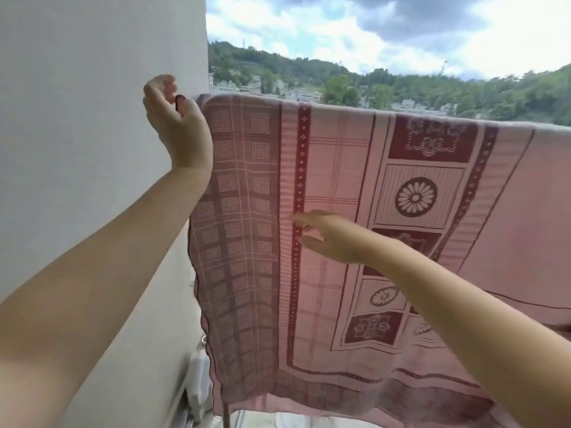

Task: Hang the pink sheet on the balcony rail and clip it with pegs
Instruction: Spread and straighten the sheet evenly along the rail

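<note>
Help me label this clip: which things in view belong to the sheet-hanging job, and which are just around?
Job: pink sheet; dark red peg pinched in left hand; right hand on the sheet.
Around: white wall; hills; white object below.

The sheet (355, 242) hangs over the rail, filling the middle and right. The wall (92, 118) stands left of it. The left hand (177, 118) is up at the sheet's top left corner (pinching a peg (179, 101)); the right hand (327, 234) lies lower, against the sheet's near face.
</note>
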`<state>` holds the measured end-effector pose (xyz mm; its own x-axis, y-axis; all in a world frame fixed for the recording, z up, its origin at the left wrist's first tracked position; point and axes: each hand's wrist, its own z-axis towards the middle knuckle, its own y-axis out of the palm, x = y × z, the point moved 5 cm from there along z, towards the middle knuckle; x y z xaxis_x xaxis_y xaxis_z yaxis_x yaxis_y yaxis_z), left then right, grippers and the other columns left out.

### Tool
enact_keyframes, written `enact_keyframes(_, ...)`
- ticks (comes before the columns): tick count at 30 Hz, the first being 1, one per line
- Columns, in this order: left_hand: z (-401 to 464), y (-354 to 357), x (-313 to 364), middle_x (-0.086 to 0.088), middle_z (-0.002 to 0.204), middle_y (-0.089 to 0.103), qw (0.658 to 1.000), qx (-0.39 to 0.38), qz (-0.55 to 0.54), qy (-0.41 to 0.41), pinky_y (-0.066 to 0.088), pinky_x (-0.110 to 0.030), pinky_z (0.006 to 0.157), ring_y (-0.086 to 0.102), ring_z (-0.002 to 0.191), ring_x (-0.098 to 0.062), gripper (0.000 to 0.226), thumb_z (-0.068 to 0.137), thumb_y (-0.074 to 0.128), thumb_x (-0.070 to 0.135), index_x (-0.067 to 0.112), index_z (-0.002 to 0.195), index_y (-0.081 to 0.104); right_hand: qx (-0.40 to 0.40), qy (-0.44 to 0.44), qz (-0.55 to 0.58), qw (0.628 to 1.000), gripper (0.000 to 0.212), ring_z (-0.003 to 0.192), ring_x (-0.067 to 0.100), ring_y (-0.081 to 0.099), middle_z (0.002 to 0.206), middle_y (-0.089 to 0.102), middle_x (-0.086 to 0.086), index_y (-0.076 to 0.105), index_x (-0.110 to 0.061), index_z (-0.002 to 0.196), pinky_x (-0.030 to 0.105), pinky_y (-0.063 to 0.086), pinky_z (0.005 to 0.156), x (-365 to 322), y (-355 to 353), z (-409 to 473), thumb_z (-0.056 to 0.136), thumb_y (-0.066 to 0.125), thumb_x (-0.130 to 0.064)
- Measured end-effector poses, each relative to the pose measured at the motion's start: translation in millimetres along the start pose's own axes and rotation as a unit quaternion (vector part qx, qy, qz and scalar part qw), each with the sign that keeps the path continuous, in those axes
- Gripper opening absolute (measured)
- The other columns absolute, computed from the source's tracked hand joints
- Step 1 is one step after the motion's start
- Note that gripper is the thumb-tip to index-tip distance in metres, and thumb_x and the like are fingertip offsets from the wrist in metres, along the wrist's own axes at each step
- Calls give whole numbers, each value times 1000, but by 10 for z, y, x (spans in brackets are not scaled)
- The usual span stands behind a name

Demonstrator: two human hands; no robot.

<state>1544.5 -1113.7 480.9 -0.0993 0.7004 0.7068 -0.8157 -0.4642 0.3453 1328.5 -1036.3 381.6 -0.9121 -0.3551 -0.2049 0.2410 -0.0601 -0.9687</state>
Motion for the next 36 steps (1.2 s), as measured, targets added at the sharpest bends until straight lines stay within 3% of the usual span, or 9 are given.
enact_keyframes(4,-808,769,845,0,104,44,962,-185,39,196,35,-26,103,41,103,-11,38,75,37,2,0,111,49,45,58,-2,997,47,119,22,52,141,45,4,35,-23,140,35,43,101,545,-232,-509,94,44,-26)
enact_keyframes(7,-1583,1419,1216,0,103,49,936,-300,-22,183,39,-37,103,46,103,-12,36,76,38,2,1,109,52,117,113,9,987,44,117,24,53,137,47,6,39,-24,137,39,45,100,1003,-587,-1116,94,44,-26)
enact_keyframes(12,-3060,2353,1625,0,104,53,899,-420,-35,116,39,-33,101,49,105,-17,27,83,44,-3,8,105,57,202,187,-14,961,39,113,23,56,127,55,8,50,-15,130,34,42,102,1925,-1236,-2554,92,48,-16)
enact_keyframes(16,-4217,2978,2091,-10,106,57,863,-490,-44,119,40,-37,100,51,108,-27,25,81,49,-4,8,98,63,264,251,-24,931,35,105,26,58,115,59,13,58,-10,122,29,40,97,2652,-1656,-3659,88,48,-9)
enact_keyframes(21,-5266,3598,2586,-11,113,56,795,-591,-38,134,39,-28,99,49,110,-23,23,86,50,3,9,102,64,298,307,-10,904,31,96,23,61,109,63,12,62,-12,116,25,43,88,3365,-1972,-4550,89,46,-11)
enact_keyframes(24,-5599,4000,2765,-7,106,57,772,-620,-31,134,40,-22,89,54,103,-21,22,88,49,7,10,104,64,323,322,4,890,30,98,23,61,110,67,12,64,-9,113,28,45,89,3804,-2156,-4841,90,45,-10)
enact_keyframes(29,-6159,4670,2698,-13,106,68,761,-643,3,90,50,-33,80,63,91,-28,26,92,43,13,9,113,59,355,329,47,874,31,96,25,65,101,71,11,68,-9,104,37,51,86,4643,-2314,-4969,87,42,-6)
enact_keyframes(33,-6455,5383,2464,-22,134,46,787,-607,72,90,35,-36,103,45,124,-34,49,94,39,13,2,140,28,355,310,84,878,34,93,24,66,105,69,11,63,-7,112,38,55,82,5376,-2474,-4839,88,39,-5)
enact_keyframes(36,-6542,5728,2291,-18,137,38,834,-526,122,111,33,-36,104,38,127,-32,58,92,43,20,6,143,19,342,285,142,884,31,95,26,66,110,67,11,55,-8,121,43,57,81,5821,-2645,-4735,92,44,-12)
